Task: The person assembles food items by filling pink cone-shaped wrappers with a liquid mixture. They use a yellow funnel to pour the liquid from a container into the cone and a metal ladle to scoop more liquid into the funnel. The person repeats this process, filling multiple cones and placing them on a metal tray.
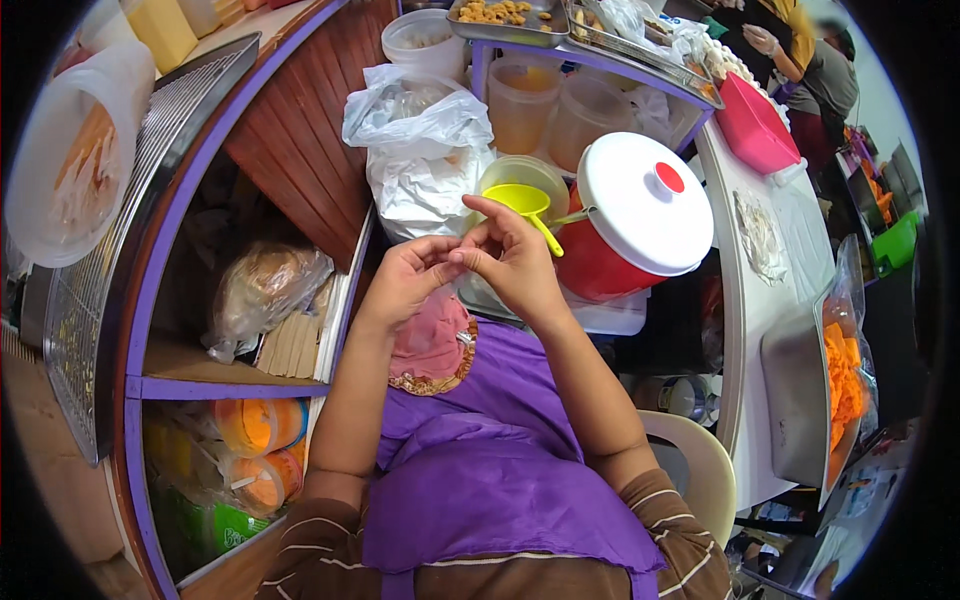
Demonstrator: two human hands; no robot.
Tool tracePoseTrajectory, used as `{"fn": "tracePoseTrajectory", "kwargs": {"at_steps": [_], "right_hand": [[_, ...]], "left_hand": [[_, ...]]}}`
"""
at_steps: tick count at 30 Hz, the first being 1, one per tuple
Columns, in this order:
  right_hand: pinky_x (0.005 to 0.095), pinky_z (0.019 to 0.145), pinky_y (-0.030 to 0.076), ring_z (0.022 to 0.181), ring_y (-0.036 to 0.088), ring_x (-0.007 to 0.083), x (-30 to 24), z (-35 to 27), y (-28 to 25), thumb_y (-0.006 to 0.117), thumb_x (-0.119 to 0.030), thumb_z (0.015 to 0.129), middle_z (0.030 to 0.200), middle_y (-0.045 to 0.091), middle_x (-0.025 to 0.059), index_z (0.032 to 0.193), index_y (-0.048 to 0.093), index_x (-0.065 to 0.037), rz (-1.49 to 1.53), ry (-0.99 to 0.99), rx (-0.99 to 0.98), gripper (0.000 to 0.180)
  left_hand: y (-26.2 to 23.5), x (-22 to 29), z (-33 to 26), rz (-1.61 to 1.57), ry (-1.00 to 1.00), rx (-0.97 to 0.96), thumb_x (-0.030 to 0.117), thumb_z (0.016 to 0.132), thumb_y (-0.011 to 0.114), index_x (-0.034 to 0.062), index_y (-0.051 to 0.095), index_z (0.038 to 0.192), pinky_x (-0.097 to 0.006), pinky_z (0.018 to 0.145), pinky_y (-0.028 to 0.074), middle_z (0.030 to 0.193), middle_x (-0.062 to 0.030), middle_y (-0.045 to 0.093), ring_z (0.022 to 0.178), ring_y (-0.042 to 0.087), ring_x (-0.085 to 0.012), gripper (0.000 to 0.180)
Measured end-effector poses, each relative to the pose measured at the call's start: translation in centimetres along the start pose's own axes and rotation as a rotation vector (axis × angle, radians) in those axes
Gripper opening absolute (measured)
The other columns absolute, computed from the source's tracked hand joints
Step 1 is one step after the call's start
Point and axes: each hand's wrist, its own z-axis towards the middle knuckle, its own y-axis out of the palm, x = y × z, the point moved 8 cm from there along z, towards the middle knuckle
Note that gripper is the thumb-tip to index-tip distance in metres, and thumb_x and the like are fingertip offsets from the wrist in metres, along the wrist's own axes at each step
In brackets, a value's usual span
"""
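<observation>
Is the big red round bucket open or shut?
Shut. The red round bucket has its white lid with a red knob sitting flat over the whole top, hiding the inside.

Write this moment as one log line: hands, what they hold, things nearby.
left hand: fingertips meet right hand | right hand: pinching, item too small to tell | nearby: yellow scoop, red bucket with white lid

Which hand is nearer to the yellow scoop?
Right. The right hand is just below the yellow scoop, its fingertip almost at the bowl. The left hand sits farther left and lower.
</observation>
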Motion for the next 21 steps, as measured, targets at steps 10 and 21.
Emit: {"fn": "tracePoseTrajectory", "kwargs": {"at_steps": [10, 21], "right_hand": [[0.0207, 0.064, 0.043, 0.072, 0.052, 0.0078, 0.6, 2.5, -4.0, 0.064, -0.005, 0.077, 0.079, 0.056, 0.0039, 0.119, 0.044, 0.001, 0.021, 0.004, 0.03, 0.047], [0.0426, 0.066, 0.048, 0.076, 0.06, 0.0292, 13.9, 0.9, -11.2, 0.047, -0.016, 0.081, 0.089, 0.057, 0.0164, 0.096, 0.053, -0.002, -1.505, 0.454, 0.165, 0.022]], "left_hand": [[0.9, -0.1, 5.6, 0.271, 0.017, -0.169, 0.007, 0.078, 0.062, -0.0013, 0.064, 0.087, -0.021, 0.07, 0.045, 0.081, -0.0048, 0.064, 0.077, 0.058, -0.0084, 0.012], [-7.4, -4.1, 9.4, 0.186, 0.085, 0.27, 0.003, 0.073, 0.066, -0.0005, 0.063, 0.085, -0.019, 0.063, 0.043, 0.074, -0.0033, 0.061, 0.067, 0.054, -0.0066, 0.013]]}}
